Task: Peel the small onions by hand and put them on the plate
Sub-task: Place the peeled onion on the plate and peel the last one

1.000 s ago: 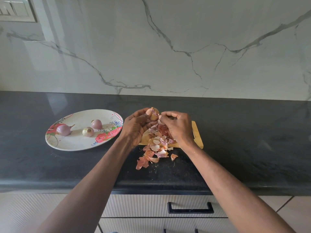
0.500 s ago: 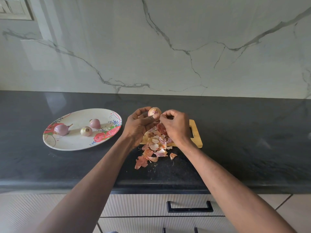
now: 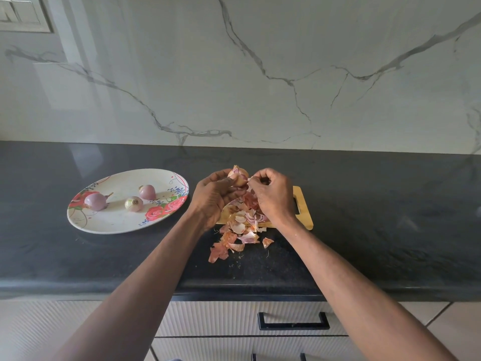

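My left hand (image 3: 213, 198) grips a small onion (image 3: 237, 175) with papery tan skin, held above the wooden cutting board (image 3: 303, 213). My right hand (image 3: 273, 196) pinches a strip of the onion's skin at its right side. Under both hands lies a pile of onion peels (image 3: 239, 230), spilling off the board onto the counter. To the left sits a white oval plate (image 3: 104, 222) with red roses; three peeled pinkish onions rest on it: one at the left (image 3: 95, 201), one in the middle (image 3: 133, 203), one further back (image 3: 147, 192).
The dark stone counter (image 3: 390, 217) runs left to right, with its front edge just below the peels. A marble-patterned wall (image 3: 260, 74) rises behind it. Drawers with a black handle (image 3: 293, 325) lie under the counter.
The onion has turned in my left hand and my right hand's pinch has shifted at its side. The head camera has moved slightly.
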